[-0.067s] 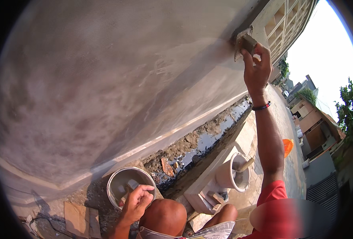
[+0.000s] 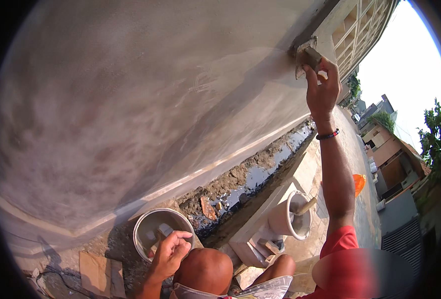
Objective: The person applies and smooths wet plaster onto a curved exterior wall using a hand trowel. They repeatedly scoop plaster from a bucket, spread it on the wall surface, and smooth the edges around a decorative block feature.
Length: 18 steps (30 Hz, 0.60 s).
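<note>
My right hand is stretched far up to the right, with the fingers closed round the block handle of a plastering float. The float's mortar-crusted plate lies against the grey plastered wall, close to the wall's upper edge. My left hand hovers by my knee, over the rim of a round bucket. Its fingers are loosely bent and apart, and nothing shows in them. Inside that bucket are greyish water and a tool partly hidden by the hand.
A muddy drain with dark water runs along the wall's foot. Beyond it, a white bucket with a handled tool stands on a pale ledge. Cardboard lies at lower left. An orange object is beside my right forearm.
My right hand and the float have shifted very slightly down and to the right along the wall. My left hand stays put.
</note>
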Each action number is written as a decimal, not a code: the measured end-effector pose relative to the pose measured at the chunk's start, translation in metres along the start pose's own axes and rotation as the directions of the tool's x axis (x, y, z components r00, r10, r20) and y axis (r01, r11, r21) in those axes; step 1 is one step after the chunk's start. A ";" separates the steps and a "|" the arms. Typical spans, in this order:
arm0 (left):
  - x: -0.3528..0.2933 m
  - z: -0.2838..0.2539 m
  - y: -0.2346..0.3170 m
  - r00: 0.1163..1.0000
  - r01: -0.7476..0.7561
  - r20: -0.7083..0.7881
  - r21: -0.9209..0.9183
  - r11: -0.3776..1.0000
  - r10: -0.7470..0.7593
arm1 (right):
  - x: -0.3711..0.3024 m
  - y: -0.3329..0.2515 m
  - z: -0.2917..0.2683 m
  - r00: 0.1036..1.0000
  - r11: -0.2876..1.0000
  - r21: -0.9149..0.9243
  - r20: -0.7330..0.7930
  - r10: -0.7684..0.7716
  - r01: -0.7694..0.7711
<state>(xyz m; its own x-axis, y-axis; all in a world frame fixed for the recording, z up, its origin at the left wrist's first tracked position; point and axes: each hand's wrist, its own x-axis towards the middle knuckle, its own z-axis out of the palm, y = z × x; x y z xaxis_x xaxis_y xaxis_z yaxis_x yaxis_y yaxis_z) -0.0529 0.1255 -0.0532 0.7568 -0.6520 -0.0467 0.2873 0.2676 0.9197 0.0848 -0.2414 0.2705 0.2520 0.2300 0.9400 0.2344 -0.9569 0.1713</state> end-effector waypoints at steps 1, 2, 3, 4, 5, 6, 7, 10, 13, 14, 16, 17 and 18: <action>-0.001 -0.001 -0.002 1.000 0.001 0.004 0.003 1.000 -0.001 | -0.004 0.006 -0.008 0.999 0.998 -0.052 0.030 0.042 -0.040; 0.000 0.000 -0.002 1.000 0.000 0.000 0.000 1.000 0.000 | -0.009 0.011 -0.020 0.995 0.991 -0.108 0.060 0.083 -0.076; -0.001 -0.001 -0.001 1.000 -0.001 -0.009 -0.001 1.000 0.001 | -0.013 0.014 -0.031 0.988 0.981 -0.161 0.086 0.127 -0.112; -0.001 -0.001 0.000 1.000 -0.002 -0.014 -0.003 1.000 0.002 | -0.010 0.015 -0.047 0.993 0.980 -0.194 0.105 0.055 -0.033; -0.001 -0.004 -0.001 0.999 0.005 -0.032 0.017 1.000 -0.004 | -0.003 0.012 -0.060 0.993 0.976 -0.213 0.120 -0.019 0.045; -0.002 -0.007 -0.002 0.999 0.015 -0.050 0.040 0.999 -0.013 | 0.008 0.004 -0.074 0.974 0.940 -0.285 0.177 -0.142 0.189; -0.001 -0.009 -0.005 0.998 0.029 -0.059 0.061 0.998 -0.026 | 0.025 -0.005 -0.087 0.916 0.883 -0.287 0.271 -0.297 0.371; 0.004 -0.012 -0.005 0.998 0.043 -0.045 0.035 0.998 -0.041 | 0.073 -0.039 -0.104 0.727 0.796 -0.158 0.538 -0.427 0.584; 0.013 -0.008 0.003 0.999 0.050 0.008 0.045 0.998 -0.051 | 0.110 -0.054 -0.099 0.521 0.694 -0.062 0.708 -0.476 0.717; 0.017 -0.001 0.006 0.998 0.055 0.030 0.030 0.998 -0.056 | 0.123 -0.056 -0.100 0.436 0.629 -0.030 0.746 -0.504 0.777; 0.020 0.002 0.002 0.997 0.036 0.066 0.004 0.999 -0.036 | 0.141 -0.063 -0.092 0.296 0.524 0.020 0.807 -0.511 0.851; 0.021 0.004 -0.001 0.996 0.028 0.083 -0.012 1.000 -0.027 | 0.148 -0.062 -0.090 0.256 0.497 0.022 0.837 -0.484 0.867; 0.023 0.005 -0.003 0.995 0.020 0.099 -0.028 0.999 -0.018 | 0.154 -0.062 -0.088 0.215 0.469 0.027 0.864 -0.455 0.883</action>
<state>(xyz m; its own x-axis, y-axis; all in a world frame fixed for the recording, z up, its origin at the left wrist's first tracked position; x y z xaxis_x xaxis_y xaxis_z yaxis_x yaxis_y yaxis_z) -0.0394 0.1061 -0.0545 0.6900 -0.7234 -0.0242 0.3190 0.2740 0.9073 0.0267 -0.1626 0.4311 0.7588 0.6382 -0.1303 0.3580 -0.2414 0.9020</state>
